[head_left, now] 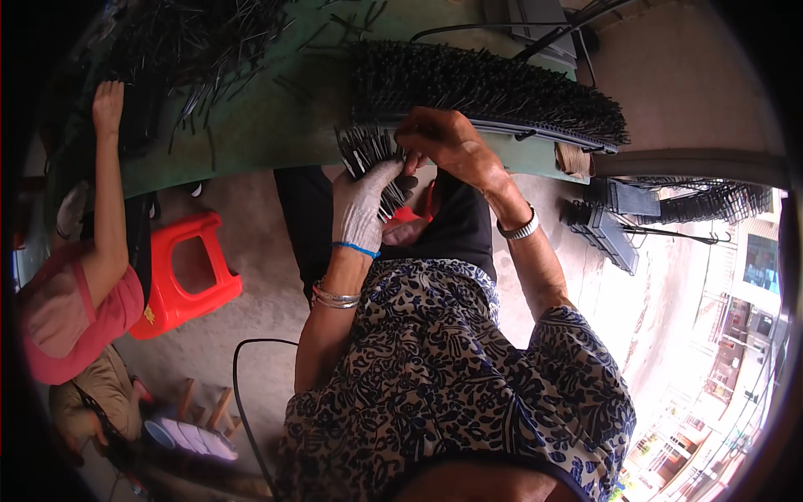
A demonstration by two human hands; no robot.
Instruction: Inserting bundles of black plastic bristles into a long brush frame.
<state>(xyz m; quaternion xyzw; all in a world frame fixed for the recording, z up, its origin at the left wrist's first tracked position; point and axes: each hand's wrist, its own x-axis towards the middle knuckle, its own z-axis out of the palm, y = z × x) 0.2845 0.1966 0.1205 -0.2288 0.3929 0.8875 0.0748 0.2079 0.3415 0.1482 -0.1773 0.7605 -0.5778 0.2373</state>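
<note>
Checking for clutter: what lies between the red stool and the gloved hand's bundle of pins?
Head view: only bare concrete floor between red stool and pins.

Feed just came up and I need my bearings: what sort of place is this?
Probably a small open-air hand workshop. A green worktable is strewn with loose black pins, a rack stands packed with them, and a red plastic stool sits on bare concrete, with a street to the right.

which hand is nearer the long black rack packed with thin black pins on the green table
Right. The bare right hand touches the long black rack; the gloved left hand sits lower, gripping a pin bundle.
</note>
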